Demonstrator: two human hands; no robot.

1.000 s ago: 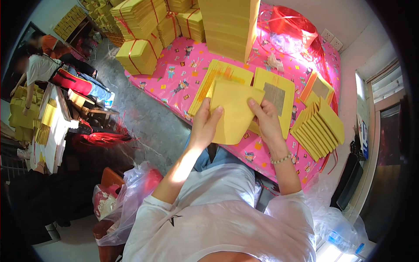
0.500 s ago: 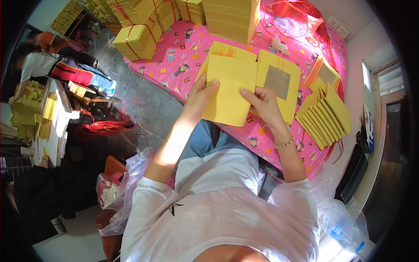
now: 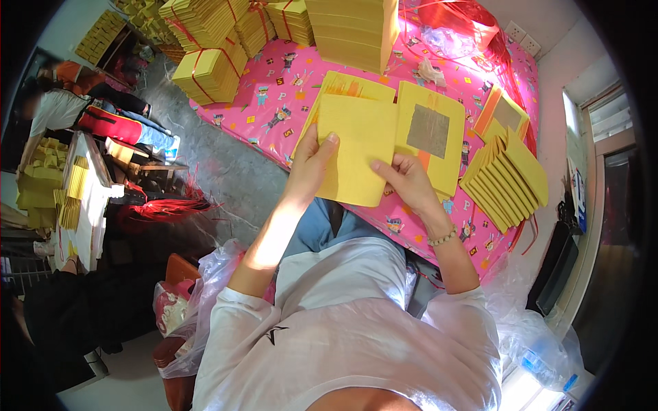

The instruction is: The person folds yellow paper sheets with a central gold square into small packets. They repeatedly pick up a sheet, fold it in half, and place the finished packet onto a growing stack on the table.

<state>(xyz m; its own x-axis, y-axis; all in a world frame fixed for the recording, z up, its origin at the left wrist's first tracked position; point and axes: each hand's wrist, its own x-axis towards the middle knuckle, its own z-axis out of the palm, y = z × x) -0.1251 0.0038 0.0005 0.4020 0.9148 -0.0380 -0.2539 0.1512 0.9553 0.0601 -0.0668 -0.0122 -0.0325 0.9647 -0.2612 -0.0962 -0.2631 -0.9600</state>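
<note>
Both my hands hold a yellow paper sheet [image 3: 358, 151] upright over the near edge of the table; whether it is one sheet or a thin pad I cannot tell. My left hand [image 3: 312, 164] grips its left side, thumb on the front. At its lower right edge my right hand [image 3: 409, 183] pinches it, thumb in front, a beaded bracelet on the wrist. Behind it lies yellow paper with orange streaks [image 3: 360, 85]. To the right is a yellow pile bearing a grey rectangle [image 3: 430, 130]. Further right, folded yellow bundles [image 3: 500, 183] stand fanned out.
The table has a pink patterned cover [image 3: 271, 89]. Tied yellow paper stacks [image 3: 205, 77] and a tall stack [image 3: 349, 34] stand at the back. Red strips [image 3: 497, 48] lie far right. A person in a white shirt [image 3: 58, 106] bends over at the left. Plastic bags [image 3: 205, 288] are beside me.
The held paper and both hands have shifted slightly down and left in the picture. The whole view has moved a little too. My grip looks about the same.
</note>
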